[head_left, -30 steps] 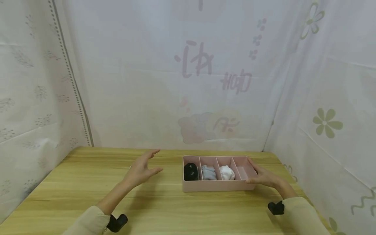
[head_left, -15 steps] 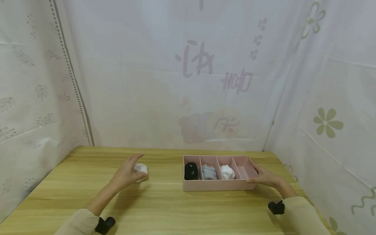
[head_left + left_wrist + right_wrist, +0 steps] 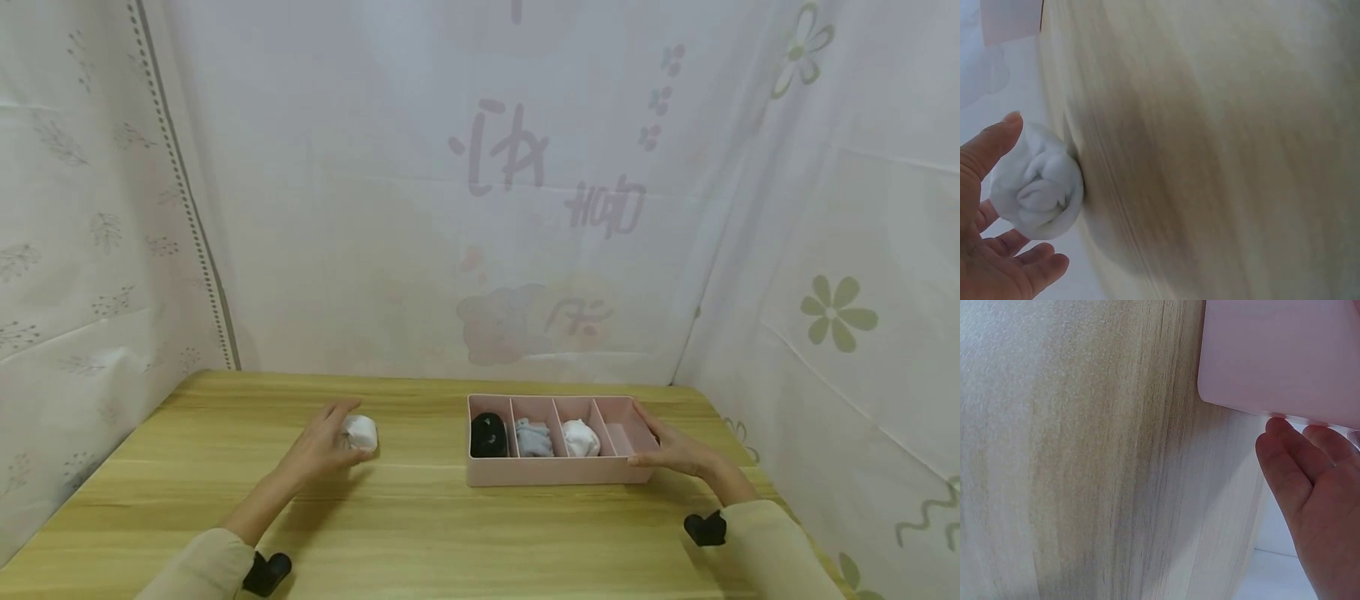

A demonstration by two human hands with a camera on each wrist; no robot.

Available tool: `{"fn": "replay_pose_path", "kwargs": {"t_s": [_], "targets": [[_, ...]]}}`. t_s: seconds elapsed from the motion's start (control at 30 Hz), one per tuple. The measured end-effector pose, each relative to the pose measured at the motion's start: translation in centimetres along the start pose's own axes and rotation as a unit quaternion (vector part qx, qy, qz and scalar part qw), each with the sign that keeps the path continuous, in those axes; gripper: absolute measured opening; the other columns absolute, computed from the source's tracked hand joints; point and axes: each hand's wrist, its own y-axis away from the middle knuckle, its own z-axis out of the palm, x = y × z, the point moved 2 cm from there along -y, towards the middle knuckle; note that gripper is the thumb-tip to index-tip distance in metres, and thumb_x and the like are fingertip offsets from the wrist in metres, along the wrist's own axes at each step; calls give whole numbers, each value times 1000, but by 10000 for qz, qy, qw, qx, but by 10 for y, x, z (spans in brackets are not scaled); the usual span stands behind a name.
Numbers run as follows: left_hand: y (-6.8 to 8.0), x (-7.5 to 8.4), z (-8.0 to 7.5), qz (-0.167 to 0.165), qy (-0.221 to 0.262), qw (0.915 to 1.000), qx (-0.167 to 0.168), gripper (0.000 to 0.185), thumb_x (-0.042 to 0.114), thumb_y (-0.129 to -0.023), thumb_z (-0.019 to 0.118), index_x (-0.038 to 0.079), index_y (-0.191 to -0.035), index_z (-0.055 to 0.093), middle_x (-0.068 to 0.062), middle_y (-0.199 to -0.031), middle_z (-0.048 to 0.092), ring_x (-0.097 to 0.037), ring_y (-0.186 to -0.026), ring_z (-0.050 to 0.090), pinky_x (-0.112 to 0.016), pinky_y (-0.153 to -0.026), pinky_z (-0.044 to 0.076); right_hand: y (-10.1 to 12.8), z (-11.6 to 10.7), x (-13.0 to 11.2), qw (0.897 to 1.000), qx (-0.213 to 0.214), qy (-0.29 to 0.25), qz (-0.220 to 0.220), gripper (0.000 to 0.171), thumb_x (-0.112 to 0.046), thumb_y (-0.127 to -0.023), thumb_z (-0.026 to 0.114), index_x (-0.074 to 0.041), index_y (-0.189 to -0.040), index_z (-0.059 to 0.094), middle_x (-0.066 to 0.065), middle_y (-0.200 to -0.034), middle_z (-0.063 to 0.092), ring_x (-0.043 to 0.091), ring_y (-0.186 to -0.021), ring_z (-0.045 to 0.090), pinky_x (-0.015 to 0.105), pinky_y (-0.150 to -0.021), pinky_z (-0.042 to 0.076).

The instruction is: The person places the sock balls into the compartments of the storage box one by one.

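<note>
White sock ball (image 3: 361, 432), soft rolled bundle, folds showing, left hand (image 3: 318, 450) cupping it

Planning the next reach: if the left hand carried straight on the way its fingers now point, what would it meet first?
The left hand already holds the white rolled sock. Past that lies bare table; the pink tray sits further right, though depth is hard to judge.

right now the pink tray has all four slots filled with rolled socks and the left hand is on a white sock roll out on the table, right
Not quite. In the head view the pink tray has three slots filled: black roll, grey roll, white roll. The rightmost slot is empty. The left hand is indeed on a white sock roll on the table.
</note>
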Motion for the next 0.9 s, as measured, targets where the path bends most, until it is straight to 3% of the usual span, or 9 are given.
{"fn": "replay_pose_path", "kwargs": {"t_s": [0.27, 0.67, 0.9], "targets": [[-1, -1, 6, 16, -4, 9998, -206, 72, 10, -68, 83, -8, -127, 47, -32, -121, 50, -42, -99, 52, -49, -75, 50, 0, 0, 2, 10000, 12, 9, 8, 106, -21, -80, 73, -1, -149, -5, 36, -150, 0, 54, -134, 13, 66, -102, 24], [1, -5, 12, -50, -346, 9991, -223, 67, -1, -66, 81, -3, -125, 50, -29, -120, 51, -40, -98, 54, -51, -76, 50, -1, -1, 3, 10000, -8, -41, -4, 107, -22, -80, 72, -2, -150, -6, 35, -150, -1, 53, -135, 11, 66, -103, 22], [0, -7, 13, -98, -521, 9985, -147, 58, 1, -69, 80, -1, -119, 53, -26, -114, 55, -39, -95, 56, -50, -73, 50, -1, 0, 4, 9999, -30, -105, -1, 106, -22, -81, 72, -2, -150, -6, 34, -151, -2, 53, -136, 8, 66, -104, 20]]}}
